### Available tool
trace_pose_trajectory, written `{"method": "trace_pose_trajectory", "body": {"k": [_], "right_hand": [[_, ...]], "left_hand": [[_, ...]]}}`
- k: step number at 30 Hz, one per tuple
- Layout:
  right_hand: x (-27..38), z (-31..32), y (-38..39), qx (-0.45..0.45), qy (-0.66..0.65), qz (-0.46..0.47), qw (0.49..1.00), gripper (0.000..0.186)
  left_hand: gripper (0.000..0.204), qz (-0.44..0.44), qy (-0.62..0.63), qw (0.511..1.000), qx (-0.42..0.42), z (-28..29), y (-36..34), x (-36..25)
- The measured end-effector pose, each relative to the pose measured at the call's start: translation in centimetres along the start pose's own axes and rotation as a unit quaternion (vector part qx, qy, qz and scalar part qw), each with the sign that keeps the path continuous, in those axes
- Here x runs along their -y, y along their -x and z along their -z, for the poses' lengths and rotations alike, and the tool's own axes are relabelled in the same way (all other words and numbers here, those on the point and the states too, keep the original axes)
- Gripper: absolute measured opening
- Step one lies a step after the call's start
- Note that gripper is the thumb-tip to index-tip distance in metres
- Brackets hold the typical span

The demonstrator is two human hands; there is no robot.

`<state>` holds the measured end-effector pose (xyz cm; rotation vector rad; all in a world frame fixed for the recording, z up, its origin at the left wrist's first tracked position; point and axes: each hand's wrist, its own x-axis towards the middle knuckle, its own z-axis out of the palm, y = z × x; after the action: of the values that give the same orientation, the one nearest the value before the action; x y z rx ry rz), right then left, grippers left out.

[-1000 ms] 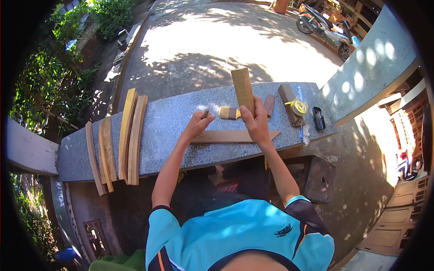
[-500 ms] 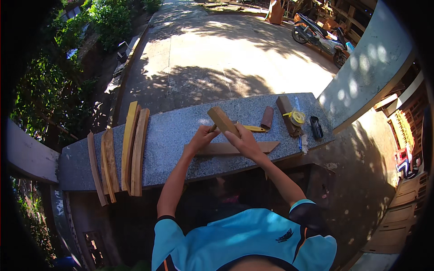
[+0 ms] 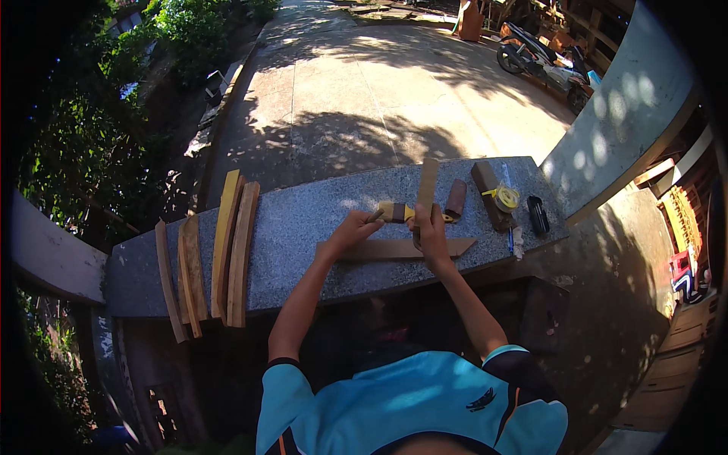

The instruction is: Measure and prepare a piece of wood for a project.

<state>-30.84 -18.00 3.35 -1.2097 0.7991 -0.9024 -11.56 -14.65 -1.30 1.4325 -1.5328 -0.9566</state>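
R hand (image 3: 431, 238) wrapped round wood block (image 3: 428, 182), block now pointing away from body; 0.5 s ago it leaned toward L hand (image 3: 349, 232). L hand pinches short stick (image 3: 375, 216). Brush (image 3: 393, 212) bristles uncovered vs prev, btwn hands. Block's above slab (image 3: 296, 220), plank (image 3: 394, 250) on it.
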Motion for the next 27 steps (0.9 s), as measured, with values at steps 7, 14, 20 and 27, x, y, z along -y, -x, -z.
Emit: {"method": "trace_pose_trajectory", "body": {"k": [7,14,20,27], "right_hand": [[0.6,0.9,0.0,-0.041,0.047,0.011,0.998,0.034],[-2.2,2.4,0.7,0.041,0.234,0.095,0.967,0.038],[-3.3,2.9,-2.0,-0.084,0.139,0.080,0.984,0.039],[-6.2,5.1,-4.5,-0.088,0.194,0.051,0.976,0.044]], "left_hand": [[0.029,0.014,-0.096,0.994,0.052,-0.5,-0.8,-0.9],[0.026,-0.004,-0.118,0.991,0.063,-1.1,0.0,-2.0],[0.035,0.156,0.161,0.974,0.015,1.4,-0.2,1.0],[0.030,0.147,0.285,0.935,-0.150,6.9,5.3,0.9]]}}
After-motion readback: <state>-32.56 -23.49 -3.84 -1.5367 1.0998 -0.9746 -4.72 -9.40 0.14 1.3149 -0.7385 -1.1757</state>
